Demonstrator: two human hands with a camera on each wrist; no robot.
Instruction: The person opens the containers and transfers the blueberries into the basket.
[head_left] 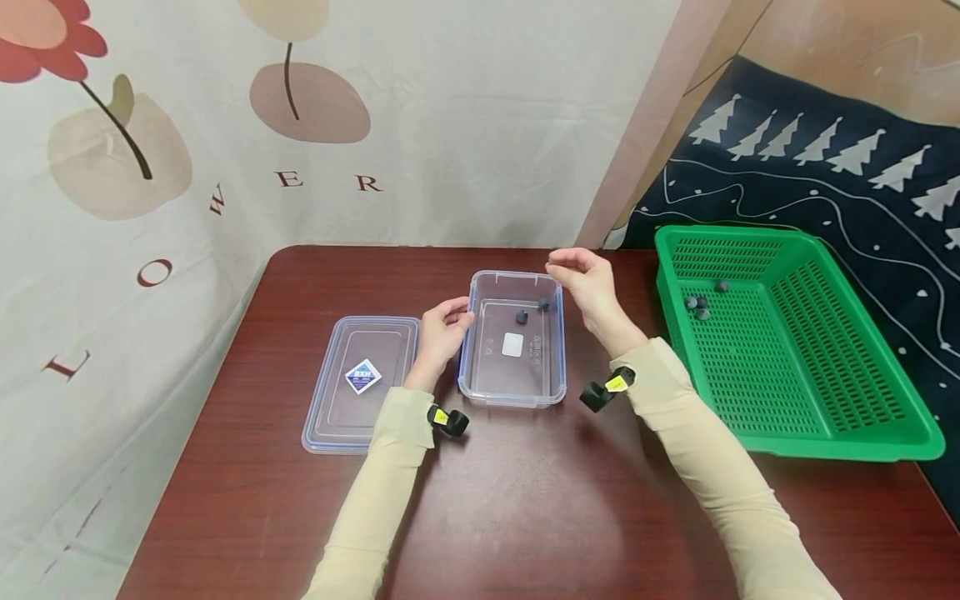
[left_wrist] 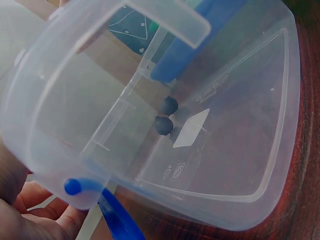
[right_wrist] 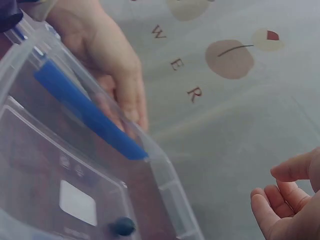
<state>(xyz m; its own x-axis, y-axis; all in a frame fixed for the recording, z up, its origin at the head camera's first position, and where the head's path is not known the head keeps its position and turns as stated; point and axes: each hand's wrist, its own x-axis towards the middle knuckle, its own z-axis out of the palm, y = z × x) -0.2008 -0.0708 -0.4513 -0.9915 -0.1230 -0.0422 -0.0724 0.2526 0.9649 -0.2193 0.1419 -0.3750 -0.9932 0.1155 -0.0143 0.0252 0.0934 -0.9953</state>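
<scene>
A clear plastic box [head_left: 498,375] with blue side latches stands uncovered on the table. Two blueberries [left_wrist: 163,125] lie on its floor near a white sticker. My left hand [head_left: 442,337] is at the box's left wall; in the right wrist view its fingers [right_wrist: 129,95] extend along the outside of that wall. Over the far right corner is my right hand [head_left: 591,287], with thumb and fingers loosely bent and nothing between them. The right wrist view shows a gap between this hand and the box.
The box's lid [head_left: 352,417], bearing a blue-and-white label, lies flat on the left. At the right stands a green basket [head_left: 870,446] with several blueberries [head_left: 702,314] inside. A pale flower-print cloth [head_left: 465,167] hangs behind the brown table [head_left: 510,517].
</scene>
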